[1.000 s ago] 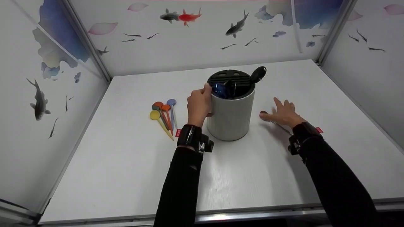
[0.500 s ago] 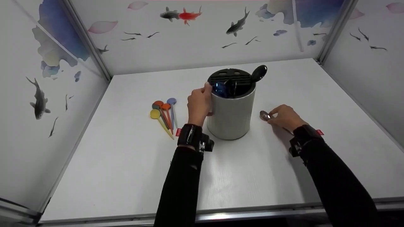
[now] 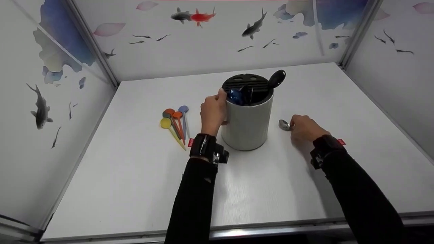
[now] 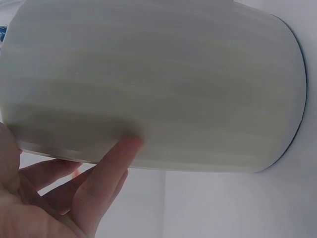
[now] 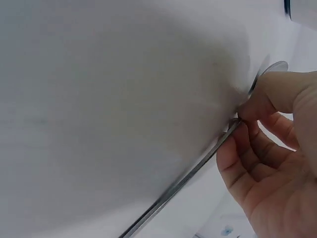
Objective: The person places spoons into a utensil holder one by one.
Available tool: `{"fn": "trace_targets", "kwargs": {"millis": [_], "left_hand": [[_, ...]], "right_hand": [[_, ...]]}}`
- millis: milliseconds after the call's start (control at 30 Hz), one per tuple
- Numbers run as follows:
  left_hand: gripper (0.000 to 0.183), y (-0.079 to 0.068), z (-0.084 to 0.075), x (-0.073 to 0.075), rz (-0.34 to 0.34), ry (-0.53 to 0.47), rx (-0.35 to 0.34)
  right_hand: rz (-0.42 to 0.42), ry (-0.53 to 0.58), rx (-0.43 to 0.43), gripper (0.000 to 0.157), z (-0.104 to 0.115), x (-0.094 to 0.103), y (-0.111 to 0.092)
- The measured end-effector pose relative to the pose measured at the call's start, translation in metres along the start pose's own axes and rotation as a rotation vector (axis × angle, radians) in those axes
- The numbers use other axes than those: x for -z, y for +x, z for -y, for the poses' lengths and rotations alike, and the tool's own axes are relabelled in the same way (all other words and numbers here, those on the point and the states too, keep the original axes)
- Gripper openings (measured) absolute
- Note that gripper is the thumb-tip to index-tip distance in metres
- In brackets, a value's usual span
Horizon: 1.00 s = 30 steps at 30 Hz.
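Observation:
A light grey cylindrical utensil holder (image 3: 247, 128) with a black slotted top stands upright mid-table. My left hand (image 3: 213, 113) holds its left side, one fingertip up at the rim; in the left wrist view a digit of that left hand (image 4: 106, 181) presses on the smooth wall. A dark blue spoon (image 3: 235, 96) and a black spoon (image 3: 277, 79) stick out of the holder. To the right, my right hand (image 3: 307, 128) pinches a metal spoon (image 3: 284, 125) near its bowl. In the right wrist view, the spoon's long thin handle (image 5: 183, 181) runs close over the table between thumb and fingers.
Left of the holder lies a fanned bunch of small coloured spoons: a yellow spoon (image 3: 165, 123), orange ones, a grey one and a blue one (image 3: 183, 109). Printed walls enclose the white table (image 3: 135, 189) at the back and both sides; a metal strip (image 3: 257, 231) edges its front.
My right hand was spread over the metal spoon; its fingers came together on it and now pinch it just behind the bowl. My left hand and the holder have stayed put.

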<state>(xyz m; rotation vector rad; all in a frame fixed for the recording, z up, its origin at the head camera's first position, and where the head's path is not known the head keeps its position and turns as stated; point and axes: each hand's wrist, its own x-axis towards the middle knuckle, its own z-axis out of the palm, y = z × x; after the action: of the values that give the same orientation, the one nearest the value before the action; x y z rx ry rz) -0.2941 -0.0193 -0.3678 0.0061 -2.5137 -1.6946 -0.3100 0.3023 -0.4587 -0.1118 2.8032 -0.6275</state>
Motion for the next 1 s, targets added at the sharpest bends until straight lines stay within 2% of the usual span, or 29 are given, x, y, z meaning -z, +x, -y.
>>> {"fn": "trace_targets", "kwargs": {"millis": [167, 233, 333, 467, 600, 700, 800, 900, 1000], "left_hand": [[0.055, 0.0, 0.002, 0.0, 0.003, 0.01, 0.004], [0.054, 0.0, 0.001, 0.0, 0.002, 0.009, 0.002], [0.054, 0.0, 0.0, 0.0, -0.001, 0.008, -0.002], [0.054, 0.0, -0.001, 0.001, -0.002, 0.003, 0.0], [0.054, 0.0, 0.0, 0.001, -0.003, -0.004, 0.002], [0.053, 0.0, 0.0, 0.001, -0.006, -0.005, -0.001], [0.053, 0.001, 0.001, 0.001, -0.004, 0.0, -0.001], [0.054, 0.001, 0.001, 0.0, -0.001, 0.008, -0.002], [0.055, 0.002, 0.0, 0.001, -0.004, 0.012, 0.002]], "right_hand": [[0.01, -0.013, -0.03, 0.015, 0.002, -0.004, 0.002], [0.004, -0.013, -0.019, 0.018, 0.003, -0.004, 0.003], [-0.005, 0.043, -0.011, 0.026, 0.004, -0.004, 0.005], [-0.02, 0.15, 0.0, 0.019, 0.01, -0.004, 0.007], [-0.04, 0.211, 0.021, 0.022, 0.017, -0.003, 0.009], [-0.091, 0.241, 0.011, 0.03, 0.02, -0.003, 0.01], [-0.18, 0.313, -0.006, 0.042, 0.022, -0.002, 0.008], [-0.267, 0.436, -0.01, 0.05, 0.026, 0.002, 0.005], [-0.319, 0.584, -0.007, 0.053, 0.035, 0.007, 0.003]]}}
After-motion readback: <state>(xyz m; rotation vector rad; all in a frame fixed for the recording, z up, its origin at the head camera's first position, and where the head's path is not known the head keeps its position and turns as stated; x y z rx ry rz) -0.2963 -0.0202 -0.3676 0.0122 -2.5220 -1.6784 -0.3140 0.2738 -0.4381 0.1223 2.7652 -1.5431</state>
